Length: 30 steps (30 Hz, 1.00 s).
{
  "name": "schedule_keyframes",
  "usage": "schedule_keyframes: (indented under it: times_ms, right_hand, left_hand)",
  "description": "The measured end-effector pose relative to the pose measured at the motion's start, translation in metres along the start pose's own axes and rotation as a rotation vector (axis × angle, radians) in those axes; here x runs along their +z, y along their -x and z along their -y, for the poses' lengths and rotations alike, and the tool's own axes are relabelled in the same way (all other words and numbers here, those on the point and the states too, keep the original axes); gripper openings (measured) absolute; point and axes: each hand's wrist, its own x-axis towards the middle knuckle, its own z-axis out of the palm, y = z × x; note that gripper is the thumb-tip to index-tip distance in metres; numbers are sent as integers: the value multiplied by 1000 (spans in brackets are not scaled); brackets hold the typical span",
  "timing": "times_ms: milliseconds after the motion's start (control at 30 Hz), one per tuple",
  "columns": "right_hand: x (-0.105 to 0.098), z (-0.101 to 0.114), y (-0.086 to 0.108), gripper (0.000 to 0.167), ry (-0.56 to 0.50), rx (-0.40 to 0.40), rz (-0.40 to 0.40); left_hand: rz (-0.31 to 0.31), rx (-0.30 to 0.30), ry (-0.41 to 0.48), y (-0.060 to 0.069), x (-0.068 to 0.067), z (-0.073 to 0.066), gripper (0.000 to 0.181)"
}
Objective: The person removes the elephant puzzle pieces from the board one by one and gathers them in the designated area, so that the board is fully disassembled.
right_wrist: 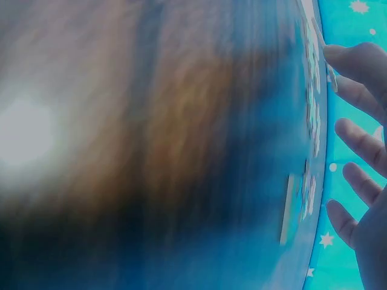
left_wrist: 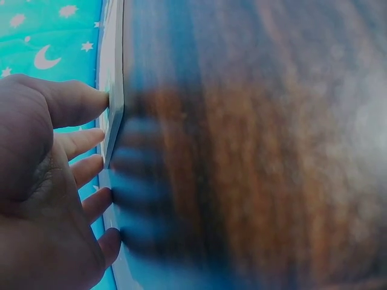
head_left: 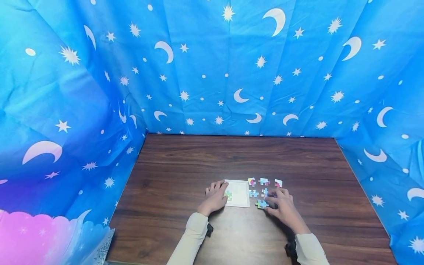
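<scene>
A white square puzzle tray [head_left: 240,193] lies on the table, with a green jigsaw piece [head_left: 229,194] at its left side. My left hand [head_left: 214,198] rests at the tray's left edge. In the left wrist view the thumb [left_wrist: 91,103] touches the tray's edge and the other fingers are spread, fairly straight. To the right of the tray, my right hand [head_left: 283,206] pinches a blue-green jigsaw piece [head_left: 261,204] between thumb and index finger. That piece shows edge-on in the right wrist view; the remaining fingers are spread apart.
Several loose jigsaw pieces lie right of the tray, among them a yellow-pink one [head_left: 251,182], a blue one [head_left: 254,193] and a pink-white one [head_left: 278,183]. The right hand partly covers others. Blue star-patterned cloth [head_left: 212,84] walls the brown table [head_left: 185,158] at back and sides.
</scene>
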Motion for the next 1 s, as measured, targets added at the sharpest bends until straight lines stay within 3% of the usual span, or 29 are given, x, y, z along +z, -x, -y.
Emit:
schedule_keyframes:
  times_ms: [567,800,1000]
  right_hand:
    - [-13,-4,11,37,80,149,158]
    - [-13,-2,9,37,67,143,127]
    - [-2,1,1,30,34,82,48]
  left_hand:
    - [11,-15,-5,1,-2,-3,57]
    - [0,-16,-1,1,-1,-2,57]
    - [0,-18,-4,1,-1,-2,58]
